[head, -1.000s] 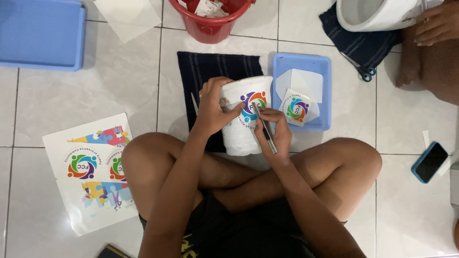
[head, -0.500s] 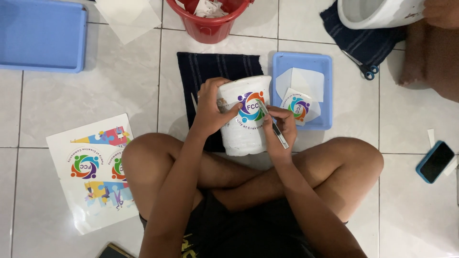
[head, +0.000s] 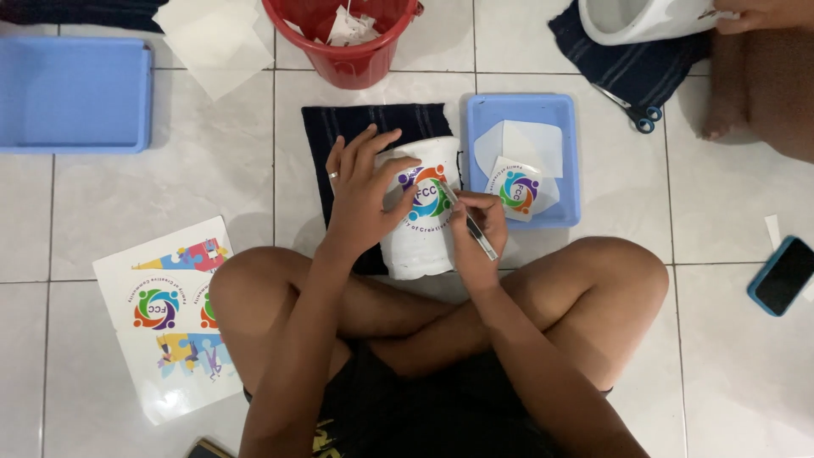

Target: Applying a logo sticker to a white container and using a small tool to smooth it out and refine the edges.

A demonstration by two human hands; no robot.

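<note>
We sat on a floor point(head: 170, 178) of pale glossy tiles with thin dark grout lines, soft light glaring off it. A dark striped cloth point(head: 360, 123) lay spread ahead of us, another cloth point(head: 623, 59) lay top right. We saw no walls or windows.

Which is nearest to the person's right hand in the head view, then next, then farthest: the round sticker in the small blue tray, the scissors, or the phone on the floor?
From the right hand, which holds a slim tool against the white pot:
1. Round sticker, just to its right in the small blue tray.
2. Scissors, up and right, by the dark cloth.
3. Phone, far right on the tiles.
</note>
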